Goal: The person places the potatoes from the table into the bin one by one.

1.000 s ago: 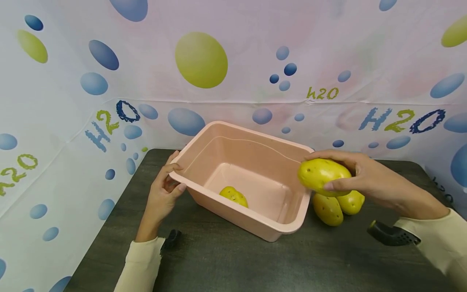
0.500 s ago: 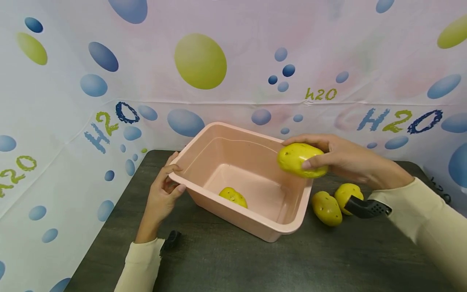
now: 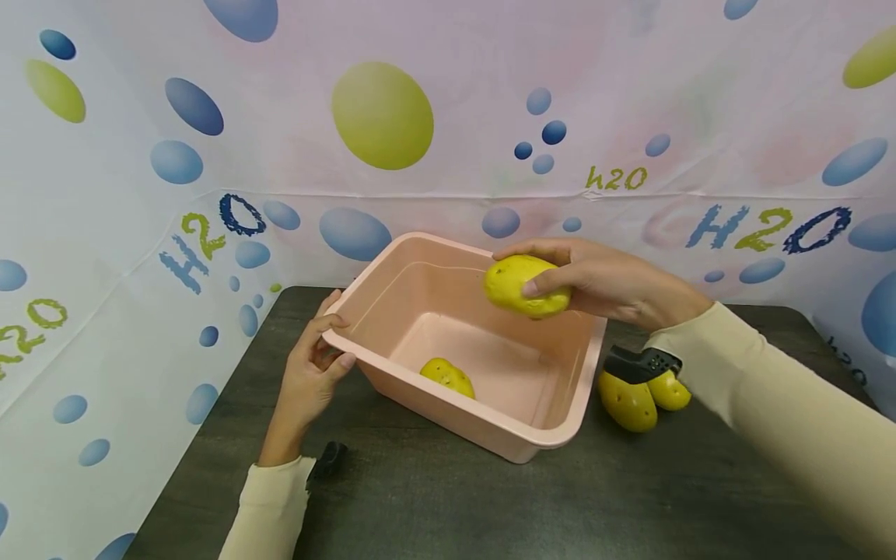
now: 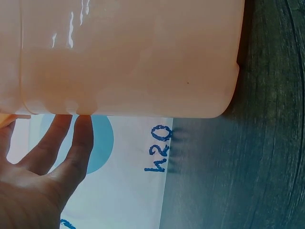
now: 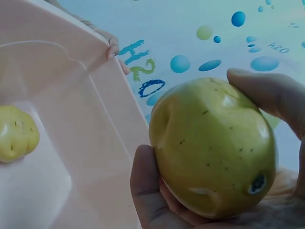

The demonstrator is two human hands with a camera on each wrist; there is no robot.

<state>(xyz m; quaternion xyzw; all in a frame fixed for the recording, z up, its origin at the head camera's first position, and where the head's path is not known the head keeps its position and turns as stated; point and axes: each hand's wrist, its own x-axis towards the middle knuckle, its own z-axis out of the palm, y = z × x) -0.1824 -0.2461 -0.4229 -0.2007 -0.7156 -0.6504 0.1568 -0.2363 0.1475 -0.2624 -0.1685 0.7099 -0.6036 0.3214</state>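
Leftward since the earlier head frame, the right hand (image 3: 603, 281) has carried its potato (image 3: 516, 285) from the tub's right edge to right of centre. Its fingers clamp the potato at one end, leaving the other free. The left hand (image 3: 313, 369) pinches the tub's (image 3: 448, 289) left corner, probably to steady it. One potato (image 3: 446, 377) lies inside; two more (image 3: 628, 403) touch on the bench (image 3: 420, 490) at right. Behind, the sheet (image 3: 476, 47) reads "H2O" and "h2O".

Left wrist: fingers press the tub's side; "h2O" shows sideways at lower centre.

Right wrist: thumb and fingers encircle the potato at centre; "H2O" shows above it. No brand is readable.
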